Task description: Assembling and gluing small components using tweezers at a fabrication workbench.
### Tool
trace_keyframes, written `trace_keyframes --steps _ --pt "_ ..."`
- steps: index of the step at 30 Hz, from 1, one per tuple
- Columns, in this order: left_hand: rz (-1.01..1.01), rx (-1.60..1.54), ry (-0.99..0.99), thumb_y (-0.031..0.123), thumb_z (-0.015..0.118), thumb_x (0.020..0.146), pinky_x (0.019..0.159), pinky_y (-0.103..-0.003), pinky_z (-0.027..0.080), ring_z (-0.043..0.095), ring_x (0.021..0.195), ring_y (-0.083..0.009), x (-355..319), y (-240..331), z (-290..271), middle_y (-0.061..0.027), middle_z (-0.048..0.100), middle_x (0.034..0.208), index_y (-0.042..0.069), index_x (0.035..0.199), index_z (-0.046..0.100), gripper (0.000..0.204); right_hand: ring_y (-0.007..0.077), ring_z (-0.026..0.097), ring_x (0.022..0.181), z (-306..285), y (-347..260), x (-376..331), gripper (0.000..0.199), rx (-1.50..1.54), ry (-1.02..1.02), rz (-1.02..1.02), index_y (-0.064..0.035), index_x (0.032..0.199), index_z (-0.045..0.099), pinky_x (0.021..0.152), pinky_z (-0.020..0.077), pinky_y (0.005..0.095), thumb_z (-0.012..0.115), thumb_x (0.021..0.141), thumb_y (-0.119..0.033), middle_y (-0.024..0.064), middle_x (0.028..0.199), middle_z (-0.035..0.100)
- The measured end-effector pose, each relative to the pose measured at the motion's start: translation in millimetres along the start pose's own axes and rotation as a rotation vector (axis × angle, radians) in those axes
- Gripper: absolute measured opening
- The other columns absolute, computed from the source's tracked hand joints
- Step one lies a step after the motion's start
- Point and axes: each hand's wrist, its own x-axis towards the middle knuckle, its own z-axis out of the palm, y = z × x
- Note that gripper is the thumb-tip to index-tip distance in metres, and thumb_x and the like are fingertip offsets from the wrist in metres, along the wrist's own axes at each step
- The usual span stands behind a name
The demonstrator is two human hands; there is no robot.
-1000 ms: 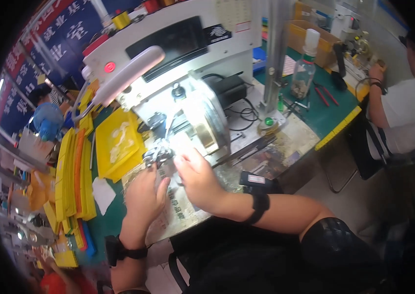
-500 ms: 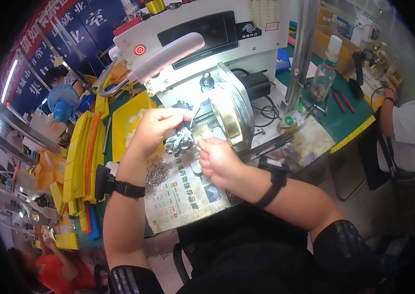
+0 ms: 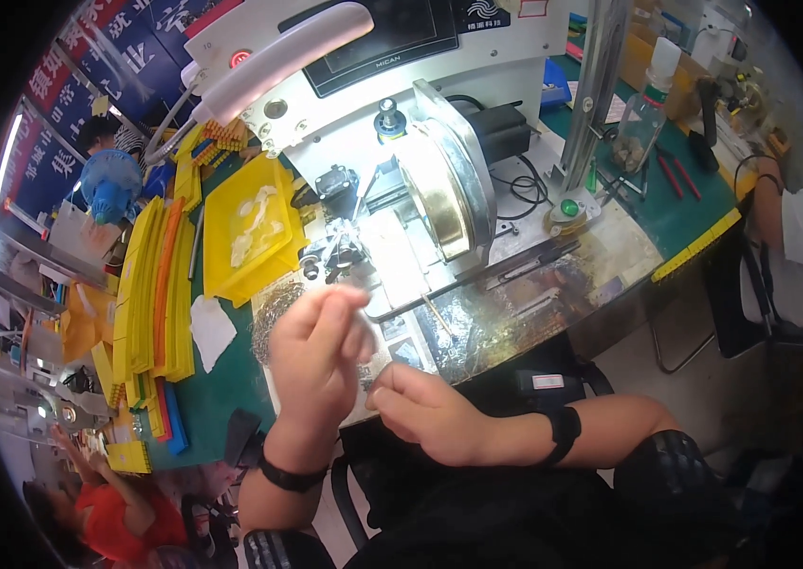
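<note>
Both my hands are drawn back from the machine, near the front edge of the bench. My left hand (image 3: 321,351) is raised with its fingers curled in and the thumb against them. Lower and to its right, my right hand (image 3: 430,412) has thumb and forefinger pinched together. Whatever either hand may hold is too small or hidden to make out. Ahead of them stands a white bench machine with a gold-rimmed wheel (image 3: 441,204). A small metal clamp fixture (image 3: 337,248) sits left of the wheel under bright light, with no hand touching it.
A lamp (image 3: 288,57) hangs over the machine. At left are a yellow tray (image 3: 221,223) with pale scraps, stacked yellow strips (image 3: 141,294) and a heap of fine metal bits (image 3: 273,308). Red-handled pliers (image 3: 678,180) and a bottle (image 3: 634,137) lie right. Other people sit on both sides.
Both hands have left the clamp fixture and wheel and come back toward me, to the bench's front edge. The view has shifted, and the yellow tray and fixture now show more fully.
</note>
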Motion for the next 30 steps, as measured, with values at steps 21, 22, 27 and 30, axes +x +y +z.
trace_keyframes --steps 21,22,27,30 --pt "-0.179 0.377 -0.562 0.012 0.066 0.096 0.094 -0.029 0.051 0.067 0.101 -0.015 150.2 24.6 -55.2 -0.0096 0.073 0.121 -0.007 0.117 0.072 0.029 0.0064 0.033 0.047 -20.9 -59.8 132.0 0.02 0.169 0.432 -0.079 -0.0131 0.092 0.051 0.043 0.0252 0.0247 0.048 0.109 -0.021 -0.0065 0.061 0.04" --pt "-0.199 0.404 -0.532 0.012 0.066 0.096 0.094 -0.029 0.051 0.067 0.101 -0.015 153.7 26.5 -54.9 -0.0096 0.073 0.121 -0.007 0.117 0.072 0.029 0.0063 0.034 0.047 -18.7 -61.0 132.1 0.02 0.157 0.424 -0.144 -0.0128 0.092 0.051 0.043 0.0251 0.0249 0.048 0.11 -0.021 -0.0064 0.062 0.041" --pt "0.444 1.012 -0.279 0.012 0.068 0.094 0.097 -0.035 0.049 0.064 0.106 -0.0232 120.6 69.0 -18.4 -0.0158 0.068 0.12 -0.004 0.091 0.069 0.017 0.0079 0.039 0.048 -17.6 -53.9 96.5 0.017 0.172 0.36 -0.059 -0.0104 0.099 0.053 0.042 0.0269 0.0252 0.048 0.11 -0.023 -0.0038 0.064 0.046" --pt "1.118 1.25 -0.17 0.002 0.068 0.088 0.088 -0.037 0.052 0.066 0.097 -0.0308 62.3 65.7 -1.8 -0.0166 0.066 0.104 0.0 0.086 0.064 0.005 0.0095 0.049 0.052 -26.2 -37.0 41.2 0.026 0.165 0.183 0.033 -0.0031 0.097 0.06 0.05 0.0408 0.0241 0.05 0.108 -0.024 0.0029 0.07 0.059"
